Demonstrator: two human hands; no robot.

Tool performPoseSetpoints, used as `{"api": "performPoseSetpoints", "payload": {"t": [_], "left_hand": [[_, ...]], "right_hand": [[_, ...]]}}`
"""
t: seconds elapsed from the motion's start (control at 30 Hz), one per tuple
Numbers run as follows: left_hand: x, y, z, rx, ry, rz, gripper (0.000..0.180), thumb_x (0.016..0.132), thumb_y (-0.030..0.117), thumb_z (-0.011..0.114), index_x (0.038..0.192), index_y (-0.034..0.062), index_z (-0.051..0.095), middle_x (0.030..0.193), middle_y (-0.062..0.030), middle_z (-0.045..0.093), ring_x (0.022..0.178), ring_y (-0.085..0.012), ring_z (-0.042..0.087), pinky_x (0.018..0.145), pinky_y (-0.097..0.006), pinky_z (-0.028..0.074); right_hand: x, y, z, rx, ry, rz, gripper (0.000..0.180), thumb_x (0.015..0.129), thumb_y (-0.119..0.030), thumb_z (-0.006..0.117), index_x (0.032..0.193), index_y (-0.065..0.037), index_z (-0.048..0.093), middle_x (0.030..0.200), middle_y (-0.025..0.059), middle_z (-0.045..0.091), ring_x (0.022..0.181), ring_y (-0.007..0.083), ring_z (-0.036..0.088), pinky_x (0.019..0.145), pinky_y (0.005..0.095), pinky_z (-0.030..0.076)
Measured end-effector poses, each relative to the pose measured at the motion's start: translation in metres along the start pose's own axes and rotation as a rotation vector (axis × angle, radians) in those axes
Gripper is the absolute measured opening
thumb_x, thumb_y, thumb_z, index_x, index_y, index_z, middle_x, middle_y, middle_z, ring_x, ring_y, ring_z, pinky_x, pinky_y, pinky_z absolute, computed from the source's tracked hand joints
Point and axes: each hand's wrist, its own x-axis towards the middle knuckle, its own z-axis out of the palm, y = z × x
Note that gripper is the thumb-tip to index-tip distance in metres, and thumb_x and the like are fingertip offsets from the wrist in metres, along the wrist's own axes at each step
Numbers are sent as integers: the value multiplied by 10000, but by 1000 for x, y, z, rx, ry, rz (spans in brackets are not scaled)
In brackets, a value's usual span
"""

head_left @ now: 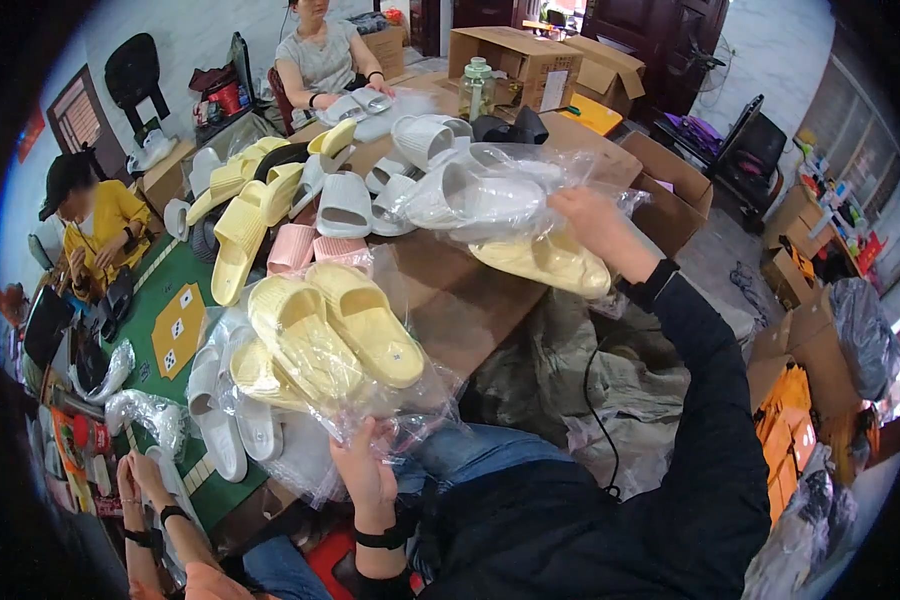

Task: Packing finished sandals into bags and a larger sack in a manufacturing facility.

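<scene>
My left hand (365, 475), a black band at its wrist, is closed on the lower edge of a clear plastic bag (410, 410). In and around that bag lie pale yellow slippers (375, 330), soles down and toes pointing various ways. Out to the right, my right hand (595, 225) grips the end of another clear bag holding light grey slippers (500, 205). A yellow slipper (540, 265) sits just below that bag, near the table edge. Pink slippers (295, 245) and loose grey slippers (345, 205) rest between the two bags.
A person in grey (320, 60) handles slippers across the table; another in yellow (105, 235) sits at left. A co-worker's hands (150, 485) are close on my left. Cardboard boxes (510, 65) and a green-lidded jar (477, 90) stand at the back. Sacks (590, 390) lie below the table edge.
</scene>
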Motion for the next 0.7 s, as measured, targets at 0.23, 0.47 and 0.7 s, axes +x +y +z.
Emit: {"api": "performPoseSetpoints", "payload": {"t": [0.23, 0.47, 0.7], "left_hand": [[1, -2, 4, 26, 65, -21, 404, 854, -12, 606, 1225, 46, 460, 1009, -91, 598, 812, -209, 631, 693, -342, 536], [8, -4, -4, 67, -24, 62, 463, 844, -34, 612, 1271, 15, 439, 1070, -93, 596, 904, -199, 622, 804, -328, 518], [7, -2, 0, 73, -46, 59, 411, 837, -70, 608, 1224, -8, 483, 1072, -102, 623, 951, -196, 622, 855, -325, 504]], "right_hand": [[-71, -3, 21, -102, -346, -15, 396, 760, -80, 595, 1153, -73, 544, 1072, 90, 605, 1036, 289, 576, 790, 391, 524], [-92, -20, 37, -77, -119, -47, 479, 734, -45, 587, 1210, -51, 525, 1203, 113, 566, 1161, 348, 509, 917, 421, 478], [-3, -62, -10, 366, 235, 79, 301, 690, 70, 507, 968, -33, 561, 958, 129, 632, 928, 346, 598, 759, 437, 491]]}}
